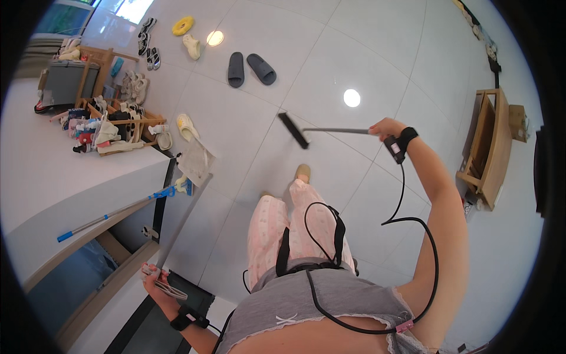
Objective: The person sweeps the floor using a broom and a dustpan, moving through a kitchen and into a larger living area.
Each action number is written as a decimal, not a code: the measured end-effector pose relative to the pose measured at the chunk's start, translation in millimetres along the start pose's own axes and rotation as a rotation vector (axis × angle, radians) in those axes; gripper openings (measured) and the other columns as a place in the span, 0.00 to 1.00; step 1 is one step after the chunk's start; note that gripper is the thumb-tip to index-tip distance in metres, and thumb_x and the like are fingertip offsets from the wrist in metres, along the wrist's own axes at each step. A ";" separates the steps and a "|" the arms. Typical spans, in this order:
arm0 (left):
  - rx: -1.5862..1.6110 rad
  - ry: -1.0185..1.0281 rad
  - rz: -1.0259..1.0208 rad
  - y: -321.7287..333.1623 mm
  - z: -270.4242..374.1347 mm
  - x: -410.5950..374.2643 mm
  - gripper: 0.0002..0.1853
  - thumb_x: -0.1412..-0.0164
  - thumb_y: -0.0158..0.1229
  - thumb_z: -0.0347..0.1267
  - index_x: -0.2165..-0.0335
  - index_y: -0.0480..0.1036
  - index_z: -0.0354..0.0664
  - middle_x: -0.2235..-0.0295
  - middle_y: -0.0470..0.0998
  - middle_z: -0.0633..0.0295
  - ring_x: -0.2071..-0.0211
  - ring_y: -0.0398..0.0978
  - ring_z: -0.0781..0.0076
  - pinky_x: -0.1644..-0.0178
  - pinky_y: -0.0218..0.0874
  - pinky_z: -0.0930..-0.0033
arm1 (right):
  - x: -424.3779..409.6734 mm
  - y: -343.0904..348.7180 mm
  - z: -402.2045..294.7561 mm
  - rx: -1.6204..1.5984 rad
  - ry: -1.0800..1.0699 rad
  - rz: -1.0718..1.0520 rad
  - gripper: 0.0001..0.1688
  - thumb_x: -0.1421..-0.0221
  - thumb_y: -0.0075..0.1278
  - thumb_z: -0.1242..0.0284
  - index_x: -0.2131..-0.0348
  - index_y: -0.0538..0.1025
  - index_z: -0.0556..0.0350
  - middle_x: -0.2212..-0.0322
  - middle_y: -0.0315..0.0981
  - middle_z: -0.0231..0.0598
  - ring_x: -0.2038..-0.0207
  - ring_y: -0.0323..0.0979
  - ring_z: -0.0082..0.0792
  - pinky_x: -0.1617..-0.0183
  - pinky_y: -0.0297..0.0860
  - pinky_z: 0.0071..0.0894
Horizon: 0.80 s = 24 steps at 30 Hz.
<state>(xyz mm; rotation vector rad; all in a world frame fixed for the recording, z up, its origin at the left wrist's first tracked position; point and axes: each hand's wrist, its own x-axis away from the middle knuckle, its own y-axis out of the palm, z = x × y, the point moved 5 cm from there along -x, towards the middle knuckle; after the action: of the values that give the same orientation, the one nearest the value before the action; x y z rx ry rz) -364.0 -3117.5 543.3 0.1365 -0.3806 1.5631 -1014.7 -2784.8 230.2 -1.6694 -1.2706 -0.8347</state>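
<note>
My right hand [388, 129] is closed around the grey handle [338, 130] of a broom. The broom's dark-bristled head [293, 130] is over the pale tiled floor, ahead of my feet; whether it touches the tiles I cannot tell. At lower left, my left hand [155, 283] grips the top of a long-handled dustpan, whose grey pole [185, 217] slants up to the pale pan [194, 161]. The pan partly overlaps a cream clog [187, 127] in the view. Any debris in the pan is too unclear to tell.
Dark slippers [236, 70] and a cream clog [191, 47] lie on the floor ahead. Crowded wooden shoe racks [154, 121] stand left, near a blue-handled mop [116, 214]. A wooden rack [499, 146] is at right. Black cables [435, 248] hang from my wrists.
</note>
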 end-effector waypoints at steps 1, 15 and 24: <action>-0.009 -0.014 0.010 0.1 -6.9 -6.1 0.25 0.57 0.47 0.27 0.56 0.59 0.32 0.72 0.67 0.61 0.79 0.66 0.73 0.75 0.61 0.80 | 5.1 -18.2 -7.8 0.040 0.058 0.030 0.24 0.58 0.52 0.62 0.61 0.74 0.55 0.87 0.66 0.33 0.84 0.62 0.22 0.81 0.59 0.22; 0.006 -0.255 0.160 26.1 -155.0 -147.4 0.16 0.57 0.47 0.23 0.64 0.64 0.39 0.70 0.69 0.59 0.80 0.69 0.71 0.75 0.65 0.76 | 74.8 -91.3 -156.8 -0.046 0.169 0.341 0.26 0.51 0.48 0.66 0.52 0.66 0.51 0.91 0.58 0.31 0.92 0.53 0.17 0.91 0.49 0.18; 0.063 -0.657 0.236 61.1 -216.7 -189.2 0.22 0.59 0.45 0.19 0.60 0.59 0.39 0.65 0.69 0.55 0.75 0.72 0.63 0.75 0.68 0.71 | 39.8 -76.6 -270.0 -0.195 0.138 0.449 0.27 0.52 0.46 0.68 0.50 0.64 0.53 0.88 0.59 0.28 0.90 0.52 0.15 0.89 0.48 0.15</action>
<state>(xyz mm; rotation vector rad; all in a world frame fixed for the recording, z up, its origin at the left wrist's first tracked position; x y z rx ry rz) -385.0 -3225.8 270.7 0.6838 -0.8856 1.7384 -1081.5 -3006.3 394.0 -1.9175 -0.6956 -0.7957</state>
